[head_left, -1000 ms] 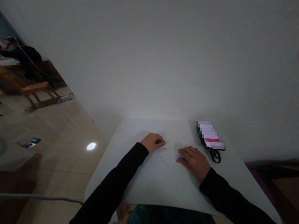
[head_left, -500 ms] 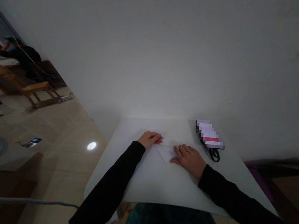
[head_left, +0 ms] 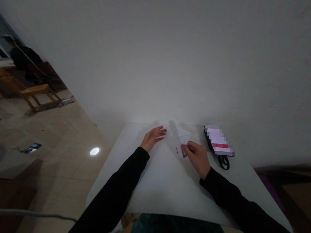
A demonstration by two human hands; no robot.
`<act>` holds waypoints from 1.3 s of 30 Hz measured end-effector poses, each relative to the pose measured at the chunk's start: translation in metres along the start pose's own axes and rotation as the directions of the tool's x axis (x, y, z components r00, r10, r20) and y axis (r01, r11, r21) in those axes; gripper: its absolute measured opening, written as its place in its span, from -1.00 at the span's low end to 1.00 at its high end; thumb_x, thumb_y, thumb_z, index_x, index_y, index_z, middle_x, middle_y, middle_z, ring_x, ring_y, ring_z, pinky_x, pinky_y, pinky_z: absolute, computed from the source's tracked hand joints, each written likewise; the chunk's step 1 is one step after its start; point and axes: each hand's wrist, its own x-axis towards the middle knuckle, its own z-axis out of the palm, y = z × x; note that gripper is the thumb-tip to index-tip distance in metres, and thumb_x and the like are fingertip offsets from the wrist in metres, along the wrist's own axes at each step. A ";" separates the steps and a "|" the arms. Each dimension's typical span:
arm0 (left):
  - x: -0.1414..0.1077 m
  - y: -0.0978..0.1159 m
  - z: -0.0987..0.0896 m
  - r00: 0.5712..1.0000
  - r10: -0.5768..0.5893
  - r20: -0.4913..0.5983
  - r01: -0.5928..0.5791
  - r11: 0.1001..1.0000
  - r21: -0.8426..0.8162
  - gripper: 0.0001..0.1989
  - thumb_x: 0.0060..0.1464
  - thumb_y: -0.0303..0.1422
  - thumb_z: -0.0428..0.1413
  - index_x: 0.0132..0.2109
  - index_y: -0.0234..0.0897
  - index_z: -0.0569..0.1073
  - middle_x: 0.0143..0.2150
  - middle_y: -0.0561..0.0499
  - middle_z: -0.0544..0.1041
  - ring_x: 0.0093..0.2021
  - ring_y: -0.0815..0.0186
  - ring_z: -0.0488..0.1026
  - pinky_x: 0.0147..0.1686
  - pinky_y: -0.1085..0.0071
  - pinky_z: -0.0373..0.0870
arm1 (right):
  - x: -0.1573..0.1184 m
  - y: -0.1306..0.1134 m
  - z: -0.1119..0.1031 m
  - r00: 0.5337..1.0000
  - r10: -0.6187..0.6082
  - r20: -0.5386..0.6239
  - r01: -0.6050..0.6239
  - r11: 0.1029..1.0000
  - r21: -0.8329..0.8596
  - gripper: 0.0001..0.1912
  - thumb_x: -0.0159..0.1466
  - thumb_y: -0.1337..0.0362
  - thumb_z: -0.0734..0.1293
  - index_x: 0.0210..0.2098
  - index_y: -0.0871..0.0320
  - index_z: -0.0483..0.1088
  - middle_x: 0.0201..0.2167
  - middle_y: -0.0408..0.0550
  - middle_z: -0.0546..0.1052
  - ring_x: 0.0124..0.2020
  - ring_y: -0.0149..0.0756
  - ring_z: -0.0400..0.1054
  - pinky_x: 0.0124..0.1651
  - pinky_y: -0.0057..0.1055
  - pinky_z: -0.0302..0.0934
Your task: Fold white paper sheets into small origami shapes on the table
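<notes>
1 pc of folded white paper, held up at a tilt over the white table, b/w the hands but much nearer the R; R hand has it pinched b/w thumb & fingers at the near R edge; L hand is released, fingers loosely spread, nothing in them, a short gap from the paper's L side; a few reddish spots by the paper's near end, can't tell if fingertips or marks; handling, my guess: v. light, fairly stiff along the folded strip, floppier at the pointed flap, not esp. slippery, easy to crease or tear; best hold prob. a light pinch on the layered strip, thumb on one face & fingertips on the other, w/ the flap's thin tip left alone; count: 2 hands, 1 folded paper, 1 table, 1 phone lying beyond & R of the R hand, screen blurred out, w/ 1 black strap at its near end; off to the L, 1 wooden chair in full view, 1 other person in the bkgd, & 1 grey cable low in view.
</notes>
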 end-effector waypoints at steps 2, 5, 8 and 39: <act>-0.005 -0.003 0.009 0.998 -0.024 0.053 0.023 0.999 0.026 -0.44 -0.16 -0.04 0.19 -0.09 -0.37 0.42 -0.17 -0.16 0.51 -0.17 0.24 0.45 -0.13 0.29 0.34 | -0.001 -0.005 0.009 0.996 0.087 0.016 -0.088 0.971 0.222 -0.67 0.17 0.06 0.25 -0.58 0.16 0.28 -0.67 -0.19 0.36 -0.62 -0.41 0.28 -0.53 -0.45 0.23; -0.011 -0.009 0.023 0.999 -0.040 0.012 0.039 0.996 0.076 -0.57 -0.21 -0.07 0.22 -0.37 -0.39 0.42 -0.48 0.06 0.43 -0.43 0.42 0.38 -0.31 0.42 0.36 | -0.007 -0.009 0.020 0.982 0.125 0.143 -0.170 0.916 0.364 -0.69 0.13 0.04 0.30 -0.50 0.18 0.34 -0.60 -0.16 0.40 -0.58 -0.40 0.30 -0.52 -0.41 0.31; -0.013 -0.010 0.026 0.998 -0.065 -0.015 0.066 0.993 0.102 -0.57 -0.13 -0.02 0.15 -0.42 -0.37 0.39 -0.60 0.15 0.30 -0.58 0.51 0.25 -0.52 0.53 0.24 | -0.012 -0.011 0.020 0.962 0.060 0.265 -0.161 0.912 0.378 -0.67 0.21 0.05 0.22 -0.36 0.21 0.40 -0.46 -0.05 0.47 -0.44 -0.34 0.38 -0.47 -0.40 0.34; -0.033 0.020 0.034 0.957 -0.095 0.273 -0.006 0.937 0.350 -0.56 -0.12 -0.17 0.20 -0.19 -0.32 0.22 -0.38 -0.03 0.50 -0.54 0.30 0.51 -0.64 0.54 0.32 | 0.007 0.001 -0.021 0.997 -0.047 0.067 0.013 0.900 0.435 -0.74 0.06 0.18 0.41 -0.34 0.17 0.33 -0.54 -0.11 0.51 -0.52 -0.30 0.45 -0.44 -0.34 0.38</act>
